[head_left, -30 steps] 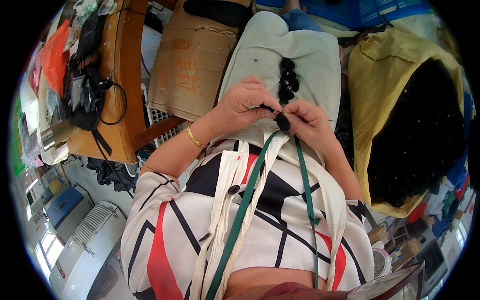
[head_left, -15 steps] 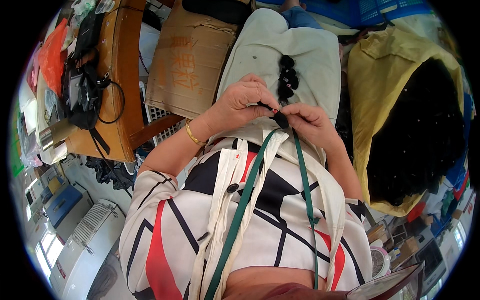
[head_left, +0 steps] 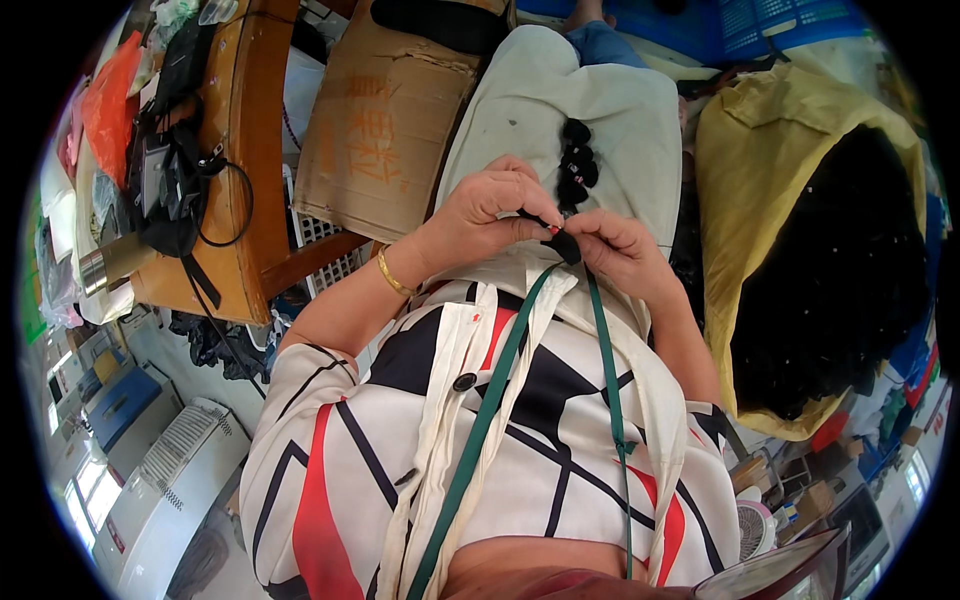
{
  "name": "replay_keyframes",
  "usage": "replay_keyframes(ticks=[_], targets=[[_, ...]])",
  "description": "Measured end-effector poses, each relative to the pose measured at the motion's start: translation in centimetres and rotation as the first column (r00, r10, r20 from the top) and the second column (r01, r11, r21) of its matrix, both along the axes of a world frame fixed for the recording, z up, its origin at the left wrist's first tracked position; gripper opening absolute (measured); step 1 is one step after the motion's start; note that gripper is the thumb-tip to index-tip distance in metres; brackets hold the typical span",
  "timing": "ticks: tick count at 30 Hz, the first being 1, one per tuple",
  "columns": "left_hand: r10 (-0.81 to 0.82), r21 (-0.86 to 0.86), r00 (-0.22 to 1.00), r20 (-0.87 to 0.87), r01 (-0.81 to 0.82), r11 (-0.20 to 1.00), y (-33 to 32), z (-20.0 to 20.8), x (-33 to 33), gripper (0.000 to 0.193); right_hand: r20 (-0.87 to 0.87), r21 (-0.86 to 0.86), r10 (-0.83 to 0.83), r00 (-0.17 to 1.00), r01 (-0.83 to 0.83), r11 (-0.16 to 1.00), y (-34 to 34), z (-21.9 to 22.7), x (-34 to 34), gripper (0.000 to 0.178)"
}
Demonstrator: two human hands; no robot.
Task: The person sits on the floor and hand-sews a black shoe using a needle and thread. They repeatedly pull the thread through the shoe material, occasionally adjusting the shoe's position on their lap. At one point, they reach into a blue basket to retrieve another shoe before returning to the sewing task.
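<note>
Over my lap, both hands meet at a small soft black piece [head_left: 567,248] with a bit of red at its upper edge. My left hand [head_left: 505,203], a gold bangle on its wrist, pinches it from the left between thumb and fingers. From the other side my right hand [head_left: 622,252] grips it with closed fingertips. The fingers partly cover the piece, so its full shape is hidden. Just beyond them a row of bunched black pieces [head_left: 576,165] with small light specks lies on my cream apron [head_left: 630,120]. Green straps run down close to my hands.
A cardboard box [head_left: 400,110] stands to the left, beside a wooden table [head_left: 247,120] cluttered with black straps and bags. At right, a yellow sack [head_left: 735,180] gapes around a heap of black pieces [head_left: 830,280]. A blue crate [head_left: 780,30] is at the far right.
The view has shifted slightly. Both hands keep their pinch on the black piece, with only a tiny shift of the fingers.
</note>
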State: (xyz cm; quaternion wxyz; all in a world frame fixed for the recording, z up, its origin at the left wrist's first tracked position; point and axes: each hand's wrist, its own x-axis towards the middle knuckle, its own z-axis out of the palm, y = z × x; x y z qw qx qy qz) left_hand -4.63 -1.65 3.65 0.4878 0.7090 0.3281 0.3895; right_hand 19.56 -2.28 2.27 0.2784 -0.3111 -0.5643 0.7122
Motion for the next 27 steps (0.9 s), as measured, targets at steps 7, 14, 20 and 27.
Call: replay_keyframes(ticks=[7, 14, 20, 27], targets=[[0.004, 0.049, 1.000, 0.013, -0.004, 0.999, 0.0, 0.3, 0.1, 0.022, -0.036, -0.213, 0.018, 0.999, -0.025, 0.977, 0.0, 0.8, -0.3, 0.008], [0.082, 0.107, 0.994, -0.072, -0.074, 0.992, -0.1, 0.9, 0.5, 0.017, 0.102, -0.265, 0.060, 0.993, -0.031, 0.964, 1.3, 2.6, -0.5, 0.028], [0.093, 0.017, 0.991, -0.098, -0.091, 0.996, -0.6, -1.0, 1.3, 0.017, 0.225, 0.138, -0.091, 0.970, 0.060, 0.989, 0.2, 1.8, -1.7, 0.036], [0.166, 0.109, 0.955, -0.244, -0.143, 0.984, -1.4, -0.8, 0.9, 0.013, 0.452, 0.715, -0.388, 0.804, -0.066, 0.696, 0.1, 4.4, -2.6, 0.011]])
